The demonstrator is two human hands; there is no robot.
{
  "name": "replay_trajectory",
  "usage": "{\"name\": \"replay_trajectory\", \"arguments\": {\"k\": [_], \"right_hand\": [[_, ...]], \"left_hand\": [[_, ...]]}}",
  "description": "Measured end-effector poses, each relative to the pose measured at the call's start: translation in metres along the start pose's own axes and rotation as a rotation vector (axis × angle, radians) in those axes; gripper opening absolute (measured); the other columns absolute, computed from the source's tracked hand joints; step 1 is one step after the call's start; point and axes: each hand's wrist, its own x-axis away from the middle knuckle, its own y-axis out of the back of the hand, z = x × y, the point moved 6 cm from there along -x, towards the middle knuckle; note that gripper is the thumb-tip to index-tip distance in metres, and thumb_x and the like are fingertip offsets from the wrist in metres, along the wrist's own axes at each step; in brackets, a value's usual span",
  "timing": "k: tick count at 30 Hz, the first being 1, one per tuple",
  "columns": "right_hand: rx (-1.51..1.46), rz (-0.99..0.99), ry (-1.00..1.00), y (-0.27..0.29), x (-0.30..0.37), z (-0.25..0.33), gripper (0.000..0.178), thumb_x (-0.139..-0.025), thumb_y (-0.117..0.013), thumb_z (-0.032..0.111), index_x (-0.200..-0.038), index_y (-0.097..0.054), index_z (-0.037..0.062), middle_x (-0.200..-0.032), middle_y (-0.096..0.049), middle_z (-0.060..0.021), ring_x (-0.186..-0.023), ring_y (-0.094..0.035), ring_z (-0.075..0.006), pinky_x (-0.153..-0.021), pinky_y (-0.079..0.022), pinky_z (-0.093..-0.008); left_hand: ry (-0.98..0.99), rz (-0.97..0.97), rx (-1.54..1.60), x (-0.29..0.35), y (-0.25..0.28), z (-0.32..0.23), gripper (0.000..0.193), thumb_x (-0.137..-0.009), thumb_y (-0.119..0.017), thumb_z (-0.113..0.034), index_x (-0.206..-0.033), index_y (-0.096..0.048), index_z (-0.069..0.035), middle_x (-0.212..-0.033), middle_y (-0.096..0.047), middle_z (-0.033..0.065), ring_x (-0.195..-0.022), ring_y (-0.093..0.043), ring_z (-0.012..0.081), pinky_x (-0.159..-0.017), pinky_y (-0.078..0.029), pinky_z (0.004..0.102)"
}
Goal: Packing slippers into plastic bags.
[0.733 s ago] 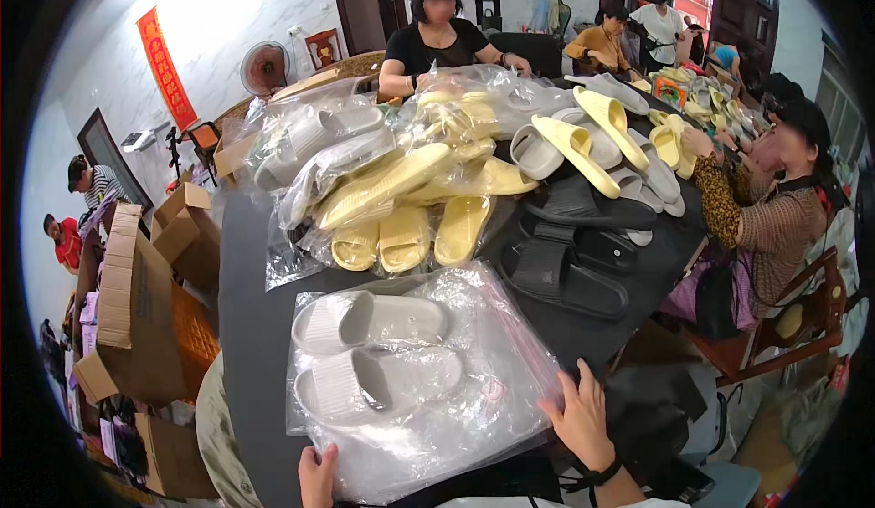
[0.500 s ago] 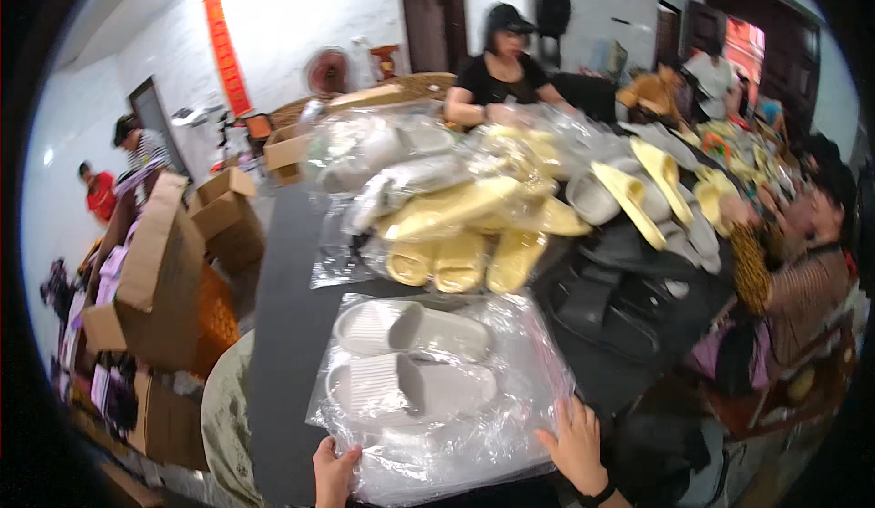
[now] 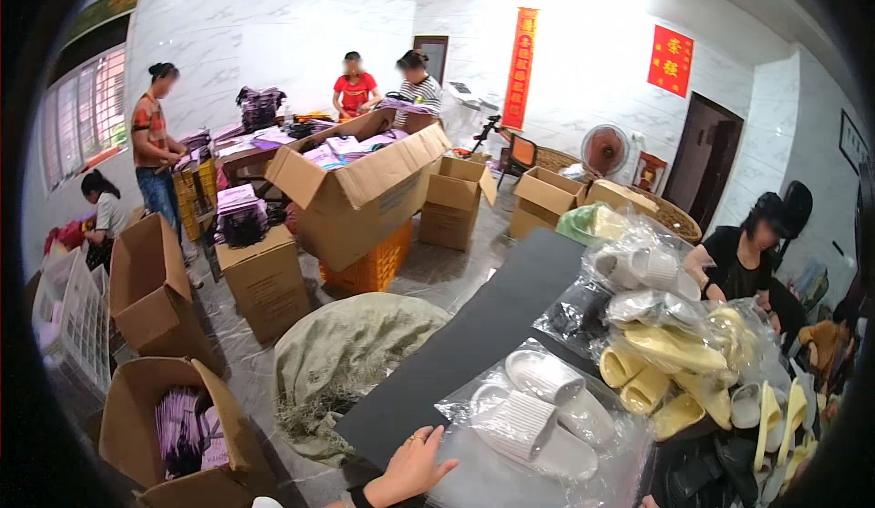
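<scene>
A pair of pale grey slippers (image 3: 547,417) lies in a clear plastic bag, on top of flat clear bags (image 3: 483,472) on the dark table. My left hand (image 3: 412,468) rests by the left edge of these bags, fingers stretched out and thumb apart, holding nothing. Only a fingertip of my right hand (image 3: 649,502) shows at the lower edge, beside the bags; its other fingers are hidden. Beyond the pair, yellow slippers (image 3: 647,389) and bagged grey slippers (image 3: 643,266) are heaped. Black slippers (image 3: 697,476) lie to the right.
A bulging pale green sack (image 3: 355,362) stands left of the dark tabletop (image 3: 456,344). Open cardboard boxes (image 3: 383,180) stand over the floor, one on an orange crate (image 3: 374,266). A person in black (image 3: 743,262) works across the table; others stand farther back.
The view has swung left, bringing more boxes and people into sight. My right hand, spread on the bags before, is now almost out of view. My left hand stays by the bags' left edge.
</scene>
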Motion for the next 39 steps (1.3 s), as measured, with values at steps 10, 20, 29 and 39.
{"name": "replay_trajectory", "arguments": {"k": [10,20,29,39], "right_hand": [[-0.075,0.324,0.404,-0.019,-0.073,0.045,0.026,-0.094,-0.045,0.01,-0.114,-0.051,-0.0063,-0.104,-0.058,-0.0128,-0.096,-0.057,-0.0199,-0.078,-0.048,-0.0292],[-1.318,0.152,-0.265,-0.058,-0.138,-0.013,0.054,-0.081,-0.054,0.0,-0.132,-0.038,0.0057,-0.091,-0.054,-0.0055,-0.065,-0.047,-0.0103,-0.055,-0.04,-0.0225],[-1.06,-0.169,-0.35,0.033,-0.047,-0.003,0.047,-0.092,-0.053,0.022,-0.13,-0.037,-0.001,-0.1,-0.058,-0.0125,-0.073,-0.054,-0.0152,-0.063,-0.046,-0.0248],[-1.24,0.597,-0.687,-0.049,0.013,-0.093,0.042,-0.092,-0.047,0.01,-0.132,-0.037,-0.0009,-0.112,-0.059,-0.0134,-0.07,-0.063,-0.0163,-0.061,-0.053,-0.0236]], "left_hand": [[0.059,0.16,0.141,-0.115,-0.01,0.036,0.061,-0.087,-0.054,-0.045,-0.113,-0.052,0.01,-0.102,-0.06,0.0276,-0.095,-0.059,0.0375,-0.082,-0.047,0.0393],[0.242,0.29,0.751,-0.138,-0.018,0.018,0.024,-0.09,-0.055,-0.022,-0.091,-0.055,0.002,-0.07,-0.055,0.0021,-0.06,-0.05,0.0082,-0.054,-0.043,0.0228],[0.031,0.318,0.394,-0.029,-0.023,-0.006,0.035,-0.081,-0.067,-0.022,-0.1,-0.053,0.004,-0.08,-0.059,0.0111,-0.074,-0.058,0.021,-0.064,-0.048,0.0327],[-0.244,0.237,-0.168,0.03,-0.046,-0.06,0.07,-0.086,-0.056,-0.032,-0.134,-0.026,0.01,-0.14,-0.028,0.0277,-0.13,-0.025,0.0433,-0.104,-0.022,0.0513]]}}
